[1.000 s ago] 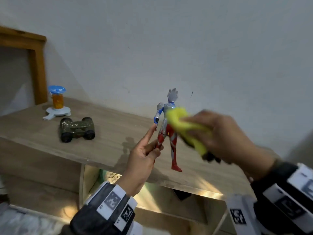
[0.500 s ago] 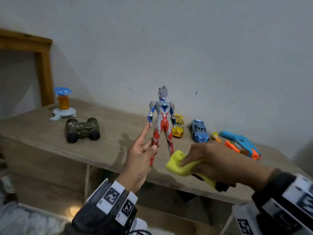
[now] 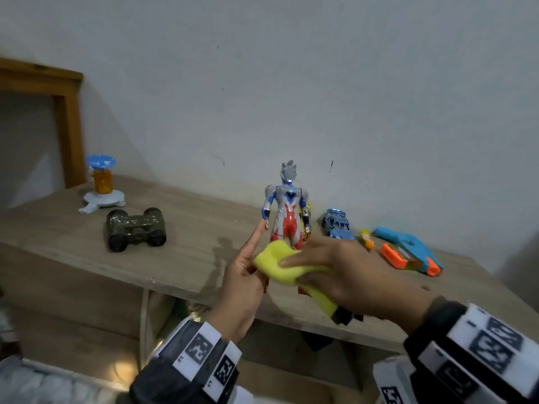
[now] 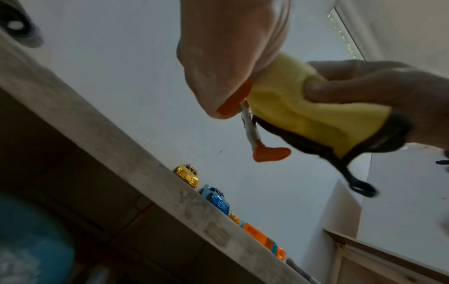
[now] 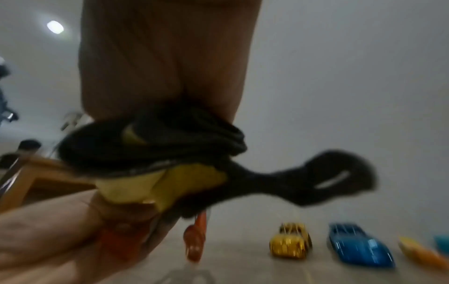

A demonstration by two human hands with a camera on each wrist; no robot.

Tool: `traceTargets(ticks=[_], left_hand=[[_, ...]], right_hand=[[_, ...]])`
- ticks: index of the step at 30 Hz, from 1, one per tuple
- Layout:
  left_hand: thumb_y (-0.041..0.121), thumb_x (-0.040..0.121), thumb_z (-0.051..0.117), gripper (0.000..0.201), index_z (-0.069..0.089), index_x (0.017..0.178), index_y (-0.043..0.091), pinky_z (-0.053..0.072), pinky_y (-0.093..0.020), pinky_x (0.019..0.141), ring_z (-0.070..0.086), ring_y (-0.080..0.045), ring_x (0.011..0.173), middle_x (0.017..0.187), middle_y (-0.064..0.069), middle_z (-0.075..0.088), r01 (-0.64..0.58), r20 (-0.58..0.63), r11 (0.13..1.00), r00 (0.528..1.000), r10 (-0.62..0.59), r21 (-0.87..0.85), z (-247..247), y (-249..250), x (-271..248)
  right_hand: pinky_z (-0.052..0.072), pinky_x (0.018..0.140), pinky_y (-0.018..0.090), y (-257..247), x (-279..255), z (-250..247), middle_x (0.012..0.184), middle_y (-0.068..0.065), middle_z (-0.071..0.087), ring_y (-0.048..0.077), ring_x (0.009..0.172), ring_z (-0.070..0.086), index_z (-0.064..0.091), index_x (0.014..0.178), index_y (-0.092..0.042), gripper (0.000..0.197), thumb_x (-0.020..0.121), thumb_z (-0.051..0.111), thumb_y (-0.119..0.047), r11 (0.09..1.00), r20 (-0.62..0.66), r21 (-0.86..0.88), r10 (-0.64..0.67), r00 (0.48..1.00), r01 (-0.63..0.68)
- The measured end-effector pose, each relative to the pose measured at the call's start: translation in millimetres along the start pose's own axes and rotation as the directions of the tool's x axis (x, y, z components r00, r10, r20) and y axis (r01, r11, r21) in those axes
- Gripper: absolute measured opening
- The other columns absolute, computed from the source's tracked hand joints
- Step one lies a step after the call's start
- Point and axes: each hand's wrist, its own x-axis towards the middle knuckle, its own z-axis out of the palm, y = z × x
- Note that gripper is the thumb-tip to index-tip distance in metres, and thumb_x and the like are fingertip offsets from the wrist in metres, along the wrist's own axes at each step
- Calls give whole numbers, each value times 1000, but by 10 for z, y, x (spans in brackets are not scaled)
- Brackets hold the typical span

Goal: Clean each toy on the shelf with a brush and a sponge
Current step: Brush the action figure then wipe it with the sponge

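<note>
Wiping of the action figure (image 3: 287,217) is under way, judged from how the sponge (image 3: 281,265) is pressed against its legs. The figure is held upright above the front part of the shelf (image 3: 186,258), its long axis close to vertical, head up and orange feet down. It is pinched low, at 1 leg, by the curled fingers and thumb of the left hand (image 3: 243,275), whose forefinger is stretched up beside the figure's arm. In the left wrist view 1 orange foot (image 4: 271,153) hangs free below the grip, so the figure is not resting on the shelf.

The sponge, yellow with a dark backing and a dark loop, is folded and gripped by the curled fingers of the right hand (image 3: 347,275). It lies just to the right of the left hand's fingers and touches the legs at about thigh height. The torso and head stand clear above it. The coming stroke is therefore judged to run along the vertical axis, and the right hand is the nearer one for it, while the left only steadies. Since the figure is held by 1 leg alone, a hard sideways push could twist it in the pinch.

Set along the shelf are binoculars (image 3: 135,228), a spinning-top launcher (image 3: 102,185), a gold car (image 4: 187,175), a blue car (image 3: 337,224) and a blue-and-orange toy gun (image 3: 408,252).
</note>
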Motion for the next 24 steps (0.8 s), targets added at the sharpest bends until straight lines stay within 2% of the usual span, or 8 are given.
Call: traceTargets(ticks=[2,4,5,7,10,15,20,24], left_hand=[[-14,87,47,67,47,128,39,48,-24,84,65,-3,81,92,7,75,-1,5,1000,1000,1,15,-51,27,1],[-12,88,48,68,48,123,46,47,-25,92,67,-4,89,98,6,74,8,38,999,999,-10,52,-62,27,-29],[-10,87,49,68,48,121,49,47,-26,94,67,-4,93,102,6,73,18,63,998,998,-22,66,-59,27,-53],[-9,86,51,69,49,121,49,47,-27,94,66,-5,97,107,2,72,32,128,998,991,-39,58,-47,17,-94],[-11,86,49,70,50,124,48,50,-24,87,66,-6,93,108,-2,71,61,221,997,973,-68,39,-26,-1,-117],[-10,87,49,70,46,126,48,51,-21,86,66,-9,97,112,-5,70,70,238,994,967,-88,80,-19,-40,-117],[-4,90,51,68,38,129,49,48,-24,93,65,-10,105,108,8,71,10,206,973,977,-58,229,-9,-72,-124],[2,88,57,58,46,124,46,47,-18,93,62,-3,108,110,10,70,-34,161,955,987,-15,296,23,-44,-111]], right_hand=[[33,78,0,106,-49,-74,97,-13,55,3,91,52,63,112,-34,33,85,64,-16,980,-360,194,118,925,-49],[38,82,5,278,-23,-139,99,-6,59,9,94,56,60,114,-36,35,85,64,-17,943,-616,305,301,728,-131],[42,86,13,355,-2,-160,101,-5,59,11,97,56,60,116,-34,34,86,63,-20,907,-648,382,398,649,-175],[46,91,29,436,20,-181,108,-4,61,11,102,57,60,120,-31,34,87,62,-24,823,-607,526,539,584,-214],[52,73,18,400,12,-121,101,-9,68,4,86,65,60,116,-31,29,88,60,-27,686,-445,717,587,676,-123],[51,90,45,399,-16,-28,107,5,71,30,100,66,61,118,-21,43,77,61,-34,413,-223,909,585,780,-50],[55,76,38,418,-40,32,102,9,71,28,87,68,61,116,-19,32,85,61,-11,351,-170,933,619,767,-76],[52,64,36,416,-81,81,91,12,71,29,74,63,65,104,-22,24,85,61,-8,359,-213,932,665,716,-56]])
